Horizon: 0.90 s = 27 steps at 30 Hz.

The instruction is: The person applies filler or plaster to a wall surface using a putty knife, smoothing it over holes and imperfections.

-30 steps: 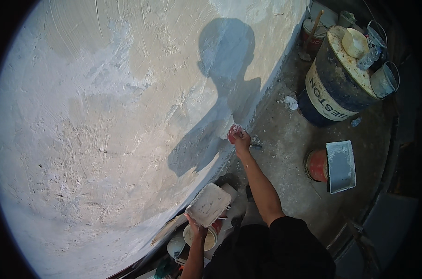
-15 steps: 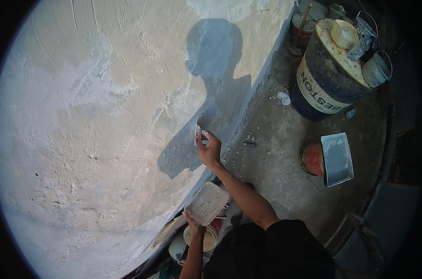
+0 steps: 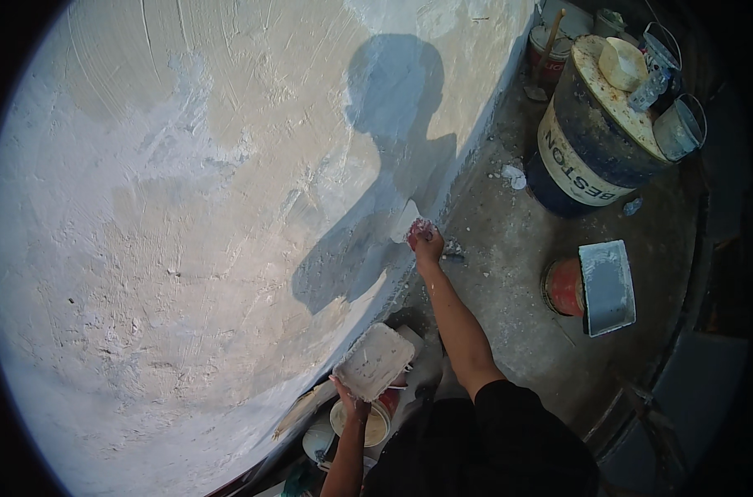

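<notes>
My right hand (image 3: 428, 248) grips a putty knife (image 3: 409, 219) with a reddish, putty-smeared handle. Its pale blade lies at the lower part of the plastered wall (image 3: 202, 232), within the shadow cast there; whether the blade touches is hard to tell. My left hand (image 3: 354, 403) holds up a shallow rectangular tray (image 3: 394, 378) from its near left side, close to the wall's foot. Greyish-white putty coats the inside of the tray. Rough ridges and lighter patches mark the wall's surface.
A dark drum (image 3: 588, 124) with a pale band stands at the far right, carrying a plastic tub (image 3: 622, 65) and small cans. Nearer, a grey rectangular tray (image 3: 608, 288) leans by a red bucket (image 3: 565, 287). Another bucket (image 3: 368, 424) sits below my left hand. Debris litters the floor.
My right hand has moved right, toward the wall's bottom edge, and turned so the knife's blade and handle show more plainly. My left hand and the tray have hardly moved.
</notes>
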Motion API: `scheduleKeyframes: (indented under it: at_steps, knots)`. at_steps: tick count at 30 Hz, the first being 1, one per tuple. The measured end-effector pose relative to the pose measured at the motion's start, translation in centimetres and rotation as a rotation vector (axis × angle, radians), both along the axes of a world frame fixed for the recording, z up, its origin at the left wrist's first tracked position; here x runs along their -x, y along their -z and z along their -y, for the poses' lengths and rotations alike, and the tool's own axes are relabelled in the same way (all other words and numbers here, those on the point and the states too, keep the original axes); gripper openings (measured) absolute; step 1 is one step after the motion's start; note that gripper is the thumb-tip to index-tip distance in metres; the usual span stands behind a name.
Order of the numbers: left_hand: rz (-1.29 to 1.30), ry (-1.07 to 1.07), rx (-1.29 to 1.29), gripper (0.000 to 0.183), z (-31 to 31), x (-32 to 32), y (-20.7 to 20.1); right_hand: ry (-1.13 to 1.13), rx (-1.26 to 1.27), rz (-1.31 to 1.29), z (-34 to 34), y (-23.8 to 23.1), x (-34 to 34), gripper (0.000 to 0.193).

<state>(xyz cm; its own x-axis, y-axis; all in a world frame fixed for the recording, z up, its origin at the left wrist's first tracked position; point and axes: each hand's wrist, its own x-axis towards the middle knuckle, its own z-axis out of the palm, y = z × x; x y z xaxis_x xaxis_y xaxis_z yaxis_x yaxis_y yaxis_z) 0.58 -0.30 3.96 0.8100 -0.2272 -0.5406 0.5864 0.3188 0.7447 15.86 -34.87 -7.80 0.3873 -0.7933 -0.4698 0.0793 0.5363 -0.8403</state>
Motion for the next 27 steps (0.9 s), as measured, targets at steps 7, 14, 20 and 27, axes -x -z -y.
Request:
scheduleKeyframes:
  at_steps: [7,14,20,27]
  knots:
    - [0.048,0.004,-0.065,0.069,-0.2,0.2,-0.9,-0.108,-0.069,0.256,-1.1,-3.6,-1.0,0.043]
    - [0.133,0.060,-0.039,0.069,-0.9,0.4,-0.5,-0.115,-0.131,0.438,-0.6,-8.2,-0.3,0.027]
    - [0.054,0.049,0.007,0.070,-0.7,0.3,-0.8,-0.185,0.011,0.446,0.1,-15.0,-1.3,0.012]
    - [0.149,0.098,-0.080,0.074,-1.0,0.4,1.5,-0.194,0.434,0.245,-2.7,-25.7,-2.3,0.004]
